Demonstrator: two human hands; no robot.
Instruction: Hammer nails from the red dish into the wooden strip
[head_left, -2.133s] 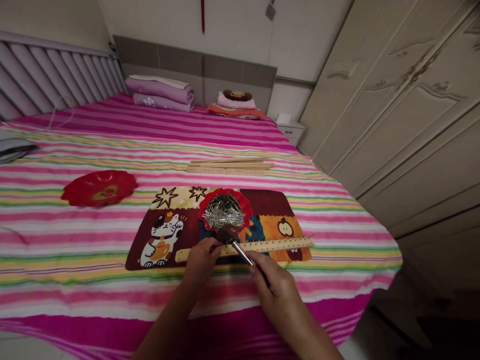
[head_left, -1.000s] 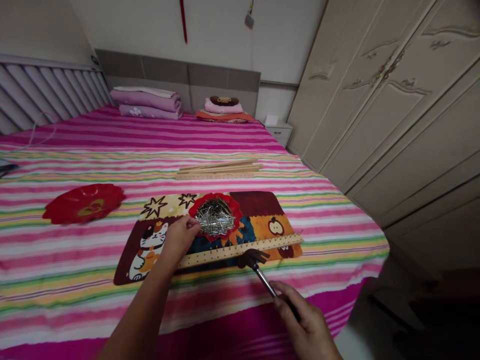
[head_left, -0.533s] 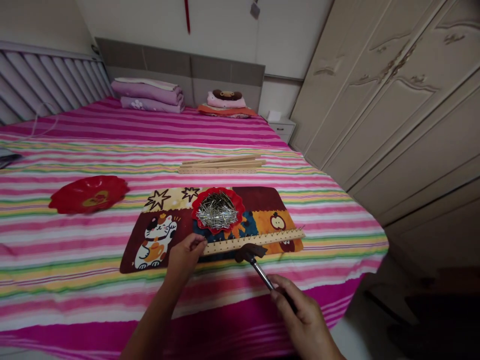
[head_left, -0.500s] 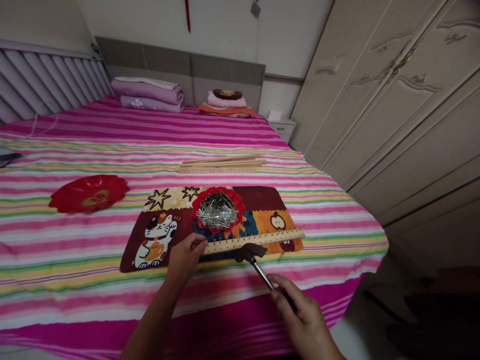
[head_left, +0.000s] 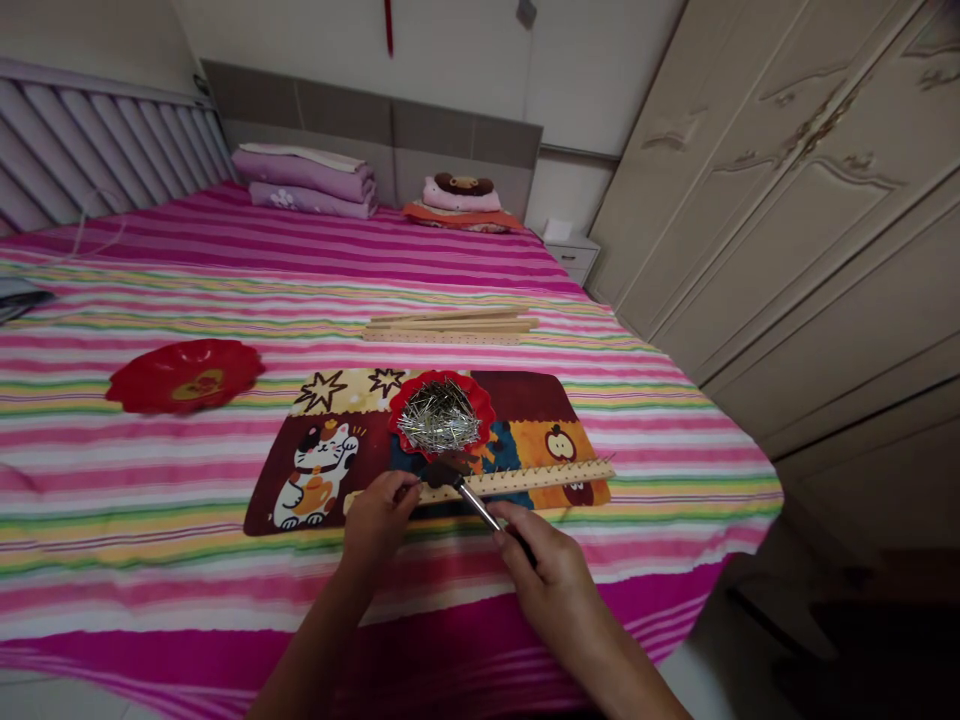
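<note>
Since half a second ago, the hammer (head_left: 474, 501) has moved from the near side of the wooden strip (head_left: 536, 481) to just above or on it, its head right beside the left hand (head_left: 379, 514); whether it touches the wood, I cannot tell. The right hand (head_left: 553, 562) has come in with it, its grip wrapped around the handle. The left hand stays at the strip, fingertips near its surface; I cannot tell whether its grip is pinched on a nail.

The strip lies across the near part of a patterned mat (head_left: 517, 393), with a row of nails standing along its right portion. Behind it on the mat sits a red bowl (head_left: 484, 408) full of loose nails (head_left: 441, 418). Farther back, more wooden strips (head_left: 450, 337) lie on the striped bedspread (head_left: 150, 490), and a red plate (head_left: 154, 376) rests to the left.
</note>
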